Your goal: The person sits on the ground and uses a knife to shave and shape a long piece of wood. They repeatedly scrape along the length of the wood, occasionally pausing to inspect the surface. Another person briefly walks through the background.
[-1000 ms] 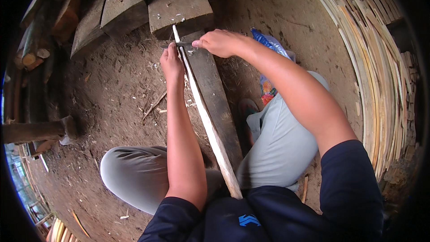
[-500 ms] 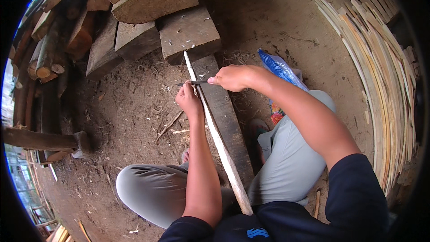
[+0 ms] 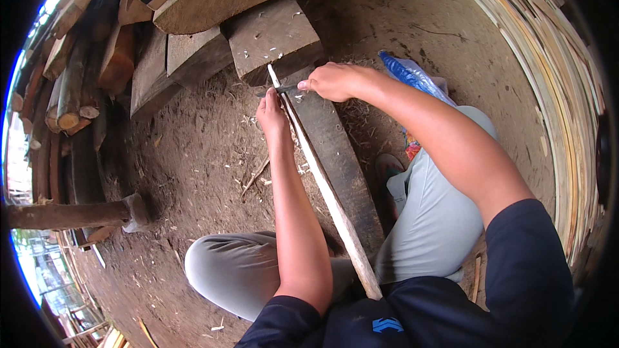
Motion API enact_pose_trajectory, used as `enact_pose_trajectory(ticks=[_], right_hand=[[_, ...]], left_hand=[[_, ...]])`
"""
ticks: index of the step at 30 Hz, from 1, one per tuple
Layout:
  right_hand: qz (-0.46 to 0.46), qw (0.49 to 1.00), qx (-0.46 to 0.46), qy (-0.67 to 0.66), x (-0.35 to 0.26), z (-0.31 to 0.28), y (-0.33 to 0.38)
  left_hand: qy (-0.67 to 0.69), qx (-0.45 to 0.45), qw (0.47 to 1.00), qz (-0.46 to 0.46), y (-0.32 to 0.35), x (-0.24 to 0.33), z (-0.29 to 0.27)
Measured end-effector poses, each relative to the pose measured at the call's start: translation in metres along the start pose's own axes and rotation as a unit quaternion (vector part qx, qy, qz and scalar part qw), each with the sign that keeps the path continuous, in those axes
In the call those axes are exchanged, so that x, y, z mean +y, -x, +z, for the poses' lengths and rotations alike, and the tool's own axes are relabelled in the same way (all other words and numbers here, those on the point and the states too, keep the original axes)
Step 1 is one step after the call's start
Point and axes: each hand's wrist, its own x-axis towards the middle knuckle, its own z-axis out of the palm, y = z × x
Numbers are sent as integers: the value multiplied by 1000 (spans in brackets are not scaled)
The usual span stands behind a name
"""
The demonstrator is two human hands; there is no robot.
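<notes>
Gripping a knife [image 3: 278, 89] across a bamboo strip [image 3: 320, 180], both hands, right [image 3: 334, 81] and left [image 3: 273, 113], have slid nearer the block [image 3: 274, 38] at the plank's [image 3: 342, 161] far end, shaving onward.

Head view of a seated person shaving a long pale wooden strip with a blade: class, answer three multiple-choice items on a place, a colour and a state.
1. The long pale wooden strip lies on: A a dark wooden plank; B a metal table; C grass.
2. The person's trousers are: A red; B light grey; C black.
3. The right hand is: A empty; B in a pocket; C gripping a small dark blade.

A, plank shows under strip; B, pale grey legs; C, fingers closed at blade's end.
</notes>
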Motion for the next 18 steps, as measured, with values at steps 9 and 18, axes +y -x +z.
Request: enact_pose_trajectory(ticks=[9, 18], right_hand=[[9, 987, -155, 36, 6, -2, 5], [15, 987, -149, 51, -3, -6, 25]], left_hand=[[-85, 58, 995, 15, 43, 14, 4], [-61, 81, 994, 40, 55, 2, 2]])
